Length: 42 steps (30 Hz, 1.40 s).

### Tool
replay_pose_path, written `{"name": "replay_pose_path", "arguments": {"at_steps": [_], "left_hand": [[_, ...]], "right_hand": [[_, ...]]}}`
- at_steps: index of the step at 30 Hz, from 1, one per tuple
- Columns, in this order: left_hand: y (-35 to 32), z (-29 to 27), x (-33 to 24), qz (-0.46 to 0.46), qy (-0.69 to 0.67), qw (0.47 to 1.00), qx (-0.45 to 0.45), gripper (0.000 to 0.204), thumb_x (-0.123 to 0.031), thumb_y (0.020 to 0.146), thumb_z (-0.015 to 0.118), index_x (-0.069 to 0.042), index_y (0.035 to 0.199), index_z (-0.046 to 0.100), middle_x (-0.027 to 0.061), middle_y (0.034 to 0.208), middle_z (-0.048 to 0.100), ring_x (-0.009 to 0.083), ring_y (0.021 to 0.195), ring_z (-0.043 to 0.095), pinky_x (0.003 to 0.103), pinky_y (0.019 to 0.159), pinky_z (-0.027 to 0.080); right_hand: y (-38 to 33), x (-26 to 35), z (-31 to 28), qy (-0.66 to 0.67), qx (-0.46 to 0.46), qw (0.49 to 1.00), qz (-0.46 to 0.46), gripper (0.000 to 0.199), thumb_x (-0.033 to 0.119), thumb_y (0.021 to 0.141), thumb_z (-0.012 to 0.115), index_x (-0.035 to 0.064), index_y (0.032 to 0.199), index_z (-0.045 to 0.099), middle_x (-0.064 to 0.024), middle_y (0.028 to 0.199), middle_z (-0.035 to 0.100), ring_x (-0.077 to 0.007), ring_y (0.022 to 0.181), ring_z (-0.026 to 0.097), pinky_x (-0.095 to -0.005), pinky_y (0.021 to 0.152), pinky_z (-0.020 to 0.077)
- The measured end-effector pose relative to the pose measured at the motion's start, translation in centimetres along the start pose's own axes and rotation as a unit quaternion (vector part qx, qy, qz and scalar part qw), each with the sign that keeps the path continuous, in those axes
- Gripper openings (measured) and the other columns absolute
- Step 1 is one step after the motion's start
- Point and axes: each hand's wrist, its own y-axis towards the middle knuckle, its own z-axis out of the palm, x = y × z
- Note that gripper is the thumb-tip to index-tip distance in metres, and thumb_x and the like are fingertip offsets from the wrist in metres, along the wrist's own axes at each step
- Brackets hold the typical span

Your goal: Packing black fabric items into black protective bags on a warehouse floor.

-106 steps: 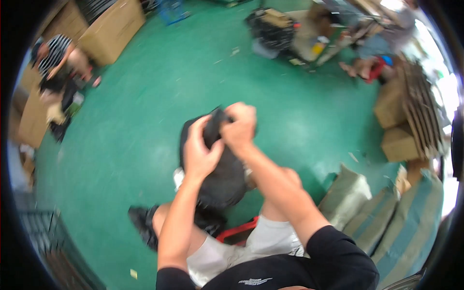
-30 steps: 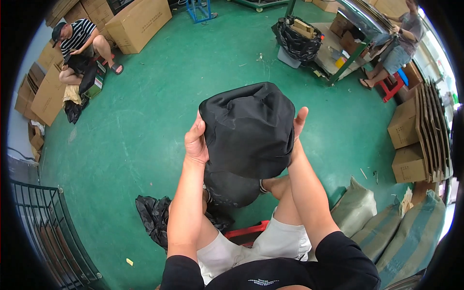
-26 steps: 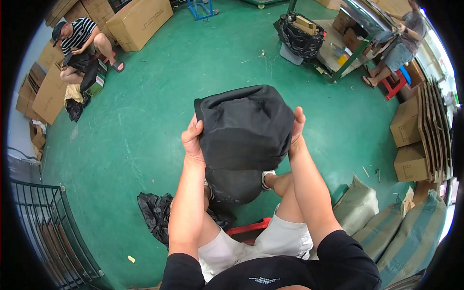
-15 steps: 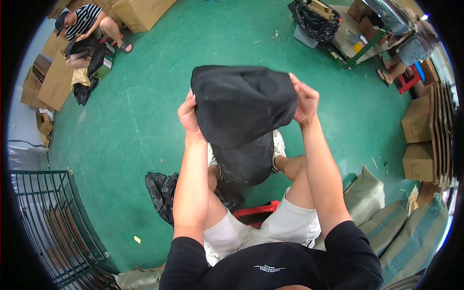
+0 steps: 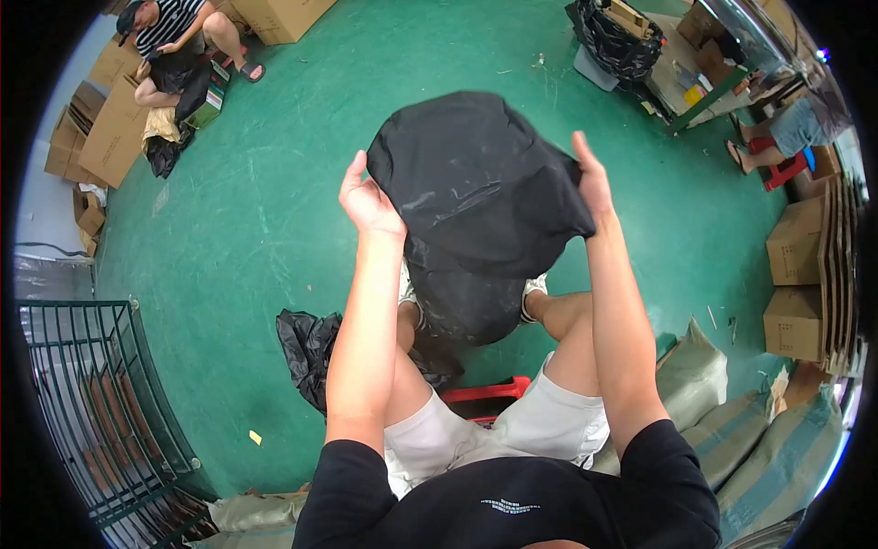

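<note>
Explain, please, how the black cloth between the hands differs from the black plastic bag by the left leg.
The black cloth is up between left hand and right hand; the black plastic bag lies on the floor. The cloth is mostly matte and spread; the bag is glossier and more crumpled. Both are black.

Site type: workshop with carton storage. Indicators: smooth green floor (image 5: 265,210); cardboard boxes (image 5: 117,137) at its far-left corner and along its right edge; flat cardboard sheets (image 5: 840,274) standing beside the right-hand boxes; bulging woven sacks (image 5: 777,465) at the near-right corner; a barred metal rack (image 5: 102,384) at the near-left corner; a green-framed desk (image 5: 715,102) at the far-right corner; a co-worker (image 5: 172,32) seated low at the far-left corner.
</note>
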Motion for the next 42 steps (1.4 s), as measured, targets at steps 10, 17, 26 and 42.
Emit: {"name": "replay_pose_path", "arguments": {"at_steps": [10,17,26,42], "left_hand": [[-0.6,1.8,0.4,-0.15,0.281,0.944,-0.085,0.039,-0.019,0.09,0.058,0.007,0.119,0.057,0.0183,0.119,0.064,0.029,0.109,0.062,0.043,0.098,0.048],[-1.0,1.9,0.6,0.012,0.391,0.919,0.052,0.047,-0.015,0.088,0.063,0.006,0.128,0.051,0.0164,0.125,0.061,0.0273,0.113,0.061,0.043,0.098,0.048],[-0.1,-0.3,2.6,-0.159,0.417,0.895,0.018,0.041,-0.02,0.09,0.067,0.006,0.12,0.058,0.0148,0.117,0.065,0.0252,0.106,0.064,0.041,0.093,0.051],[1.5,-0.6,2.1,0.063,0.29,0.955,-0.009,0.024,0.002,0.087,0.061,-0.001,0.111,0.058,0.011,0.106,0.067,0.0246,0.101,0.066,0.039,0.09,0.055]], "right_hand": [[0.1,-0.9,0.6,0.093,0.137,0.975,-0.145,0.067,0.002,0.091,0.046,0.0069,0.153,0.022,-0.0258,0.136,0.051,-0.0357,0.121,0.056,-0.046,0.109,0.041],[0.1,0.0,-0.5,0.099,0.143,0.966,-0.191,0.067,-0.004,0.091,0.042,0.0092,0.153,0.022,-0.0271,0.135,0.051,-0.0365,0.12,0.057,-0.0468,0.106,0.0439],[2.6,-1.5,-1.5,0.144,0.05,0.971,-0.182,0.061,-0.002,0.094,0.046,0.0086,0.15,0.024,-0.0235,0.131,0.055,-0.0346,0.116,0.06,-0.0493,0.101,0.0486],[1.7,-1.9,2.1,-0.009,-0.163,0.962,-0.219,0.088,-0.005,0.086,0.063,0.0066,0.154,0.008,-0.0175,0.135,0.048,-0.0265,0.114,0.058,-0.0429,0.102,0.0428]]}}
